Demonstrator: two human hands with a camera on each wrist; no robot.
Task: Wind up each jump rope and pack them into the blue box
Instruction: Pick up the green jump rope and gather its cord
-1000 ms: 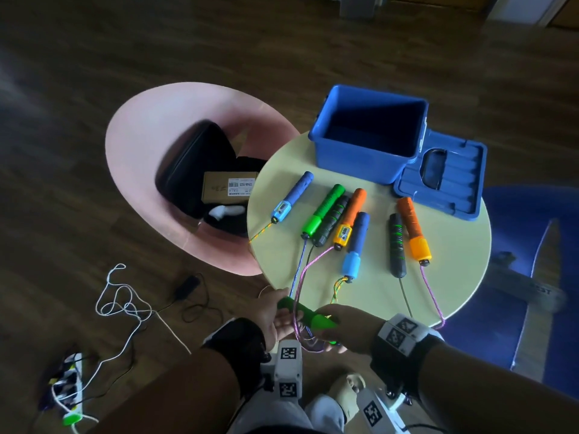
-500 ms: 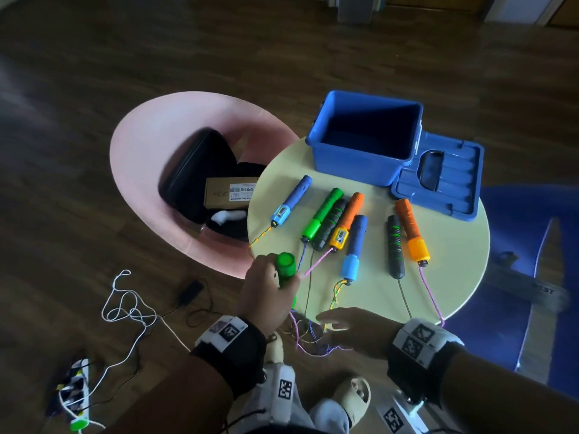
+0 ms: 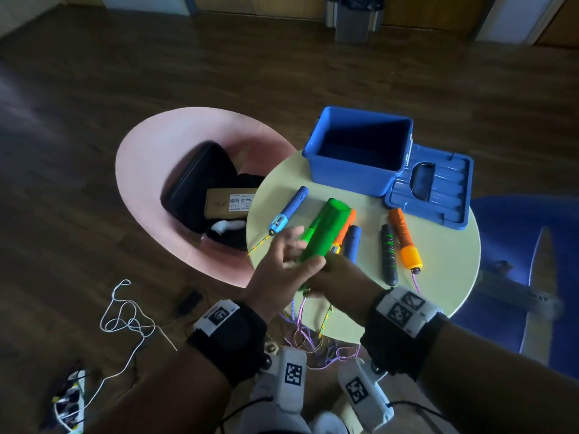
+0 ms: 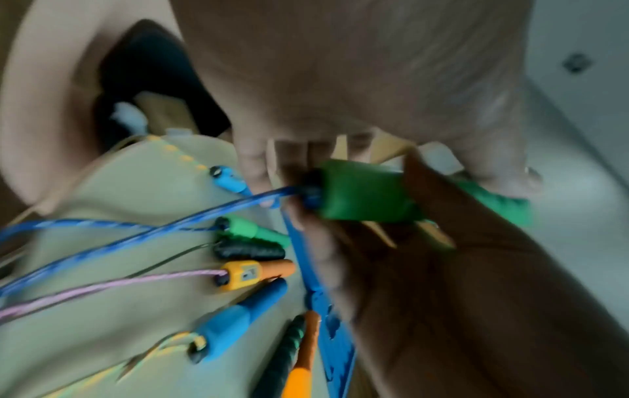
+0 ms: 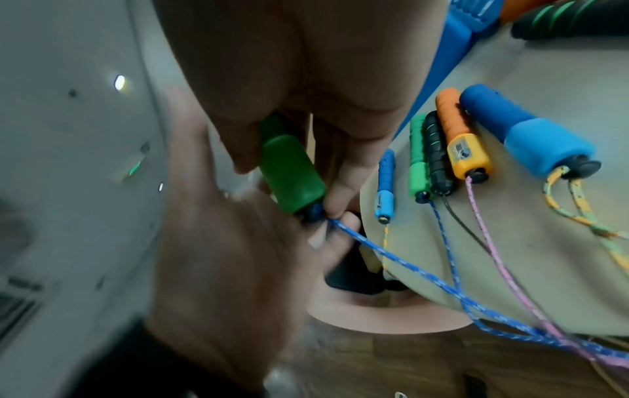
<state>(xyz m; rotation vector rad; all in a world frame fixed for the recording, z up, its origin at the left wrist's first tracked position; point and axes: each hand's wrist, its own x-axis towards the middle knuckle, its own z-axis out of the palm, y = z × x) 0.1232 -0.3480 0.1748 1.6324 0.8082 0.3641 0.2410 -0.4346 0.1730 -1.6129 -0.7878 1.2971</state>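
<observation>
So far nothing is packed: the box point(image 3: 360, 151) beyond your hands sits open with nothing visible inside it, its lid point(image 3: 430, 186) just right of it. You hold one green handle point(image 3: 322, 234) raised between both hands. Your right hand point(image 3: 332, 277) grips its lower end, thumb and fingers curled round it, while your left hand point(image 3: 279, 264) meets it from the left; the wrist views show the left thumb point(image 4: 500, 172) lying on the handle, though how tightly those fingers close I cannot tell. The blue cord point(image 5: 391, 258) runs from that handle down off the table point(image 3: 438, 292) edge, unwound. Just past your fingers the other handles point(image 3: 347, 239) lie side by side, and their cords point(image 3: 313, 339) hang tangled below your wrists. As I judge it, you are starting the first rope; every winding and every packing remains.
</observation>
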